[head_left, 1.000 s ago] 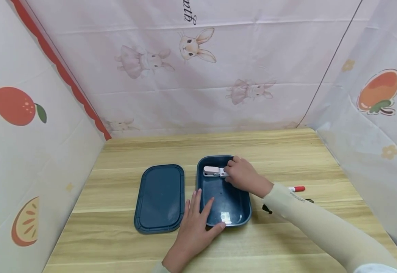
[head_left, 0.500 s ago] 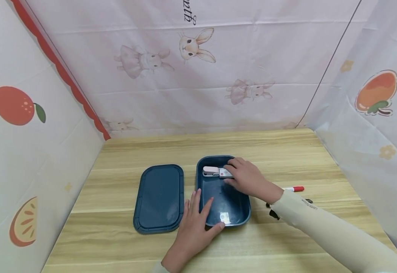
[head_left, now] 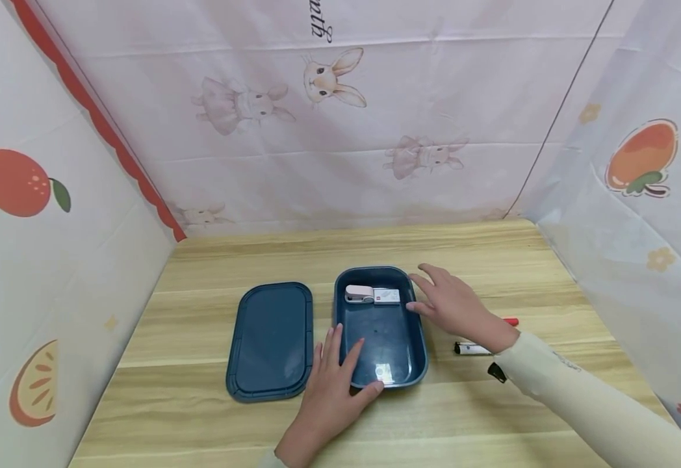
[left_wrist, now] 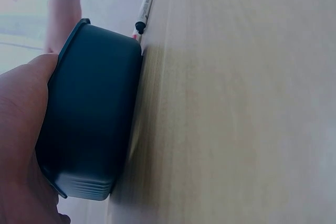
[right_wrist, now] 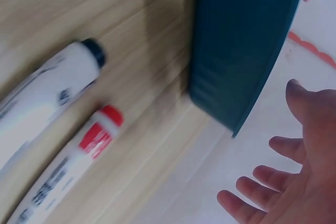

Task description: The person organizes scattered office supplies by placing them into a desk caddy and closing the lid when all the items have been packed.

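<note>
A dark blue plastic box (head_left: 378,338) stands uncovered on the table. Inside, along its far end, lie a white and pink stapler (head_left: 359,294) and a small white rectangular pack (head_left: 386,296), end to end. My left hand (head_left: 331,393) rests on the box's near left corner with fingers spread and thumb on the near rim; in the left wrist view the thumb lies along the box's rim. Beside the right rim, my right hand (head_left: 454,302) is held with fingers apart and nothing in them. The right wrist view shows those fingers (right_wrist: 262,182) loose, away from the box wall.
A flat dark blue lid (head_left: 270,341) lies left of the box. To the right, partly under the right forearm, are a black-ended white marker (head_left: 472,348) and a red-capped marker (head_left: 511,321). Printed cloth walls (head_left: 317,162) border the wooden table's back and sides.
My right hand has let go of the white pack beside the stapler and drawn back to the right, out of the box. The left hand stays at the box corner.
</note>
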### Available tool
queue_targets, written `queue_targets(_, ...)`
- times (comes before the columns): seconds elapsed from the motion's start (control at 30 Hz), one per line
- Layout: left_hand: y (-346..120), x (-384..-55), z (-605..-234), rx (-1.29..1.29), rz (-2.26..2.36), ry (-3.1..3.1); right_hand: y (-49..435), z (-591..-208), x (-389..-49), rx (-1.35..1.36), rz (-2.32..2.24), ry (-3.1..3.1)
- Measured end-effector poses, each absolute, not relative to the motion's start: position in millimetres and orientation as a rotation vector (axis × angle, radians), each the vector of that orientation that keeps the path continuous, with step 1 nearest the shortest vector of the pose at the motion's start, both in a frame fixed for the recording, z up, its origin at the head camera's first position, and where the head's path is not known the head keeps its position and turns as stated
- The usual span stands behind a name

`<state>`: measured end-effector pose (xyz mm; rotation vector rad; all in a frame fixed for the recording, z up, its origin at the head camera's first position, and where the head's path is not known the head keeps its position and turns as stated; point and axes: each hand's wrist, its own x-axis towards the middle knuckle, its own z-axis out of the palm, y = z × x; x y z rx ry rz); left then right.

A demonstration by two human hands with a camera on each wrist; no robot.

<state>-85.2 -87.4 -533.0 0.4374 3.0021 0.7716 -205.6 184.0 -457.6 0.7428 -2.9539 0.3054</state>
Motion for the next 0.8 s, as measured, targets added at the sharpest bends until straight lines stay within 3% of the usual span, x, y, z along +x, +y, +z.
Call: queue_targets(0.8,-84,-86,-533,0.410,0.764,2.998,287,-473,-203,0.617,0.262,-2.961)
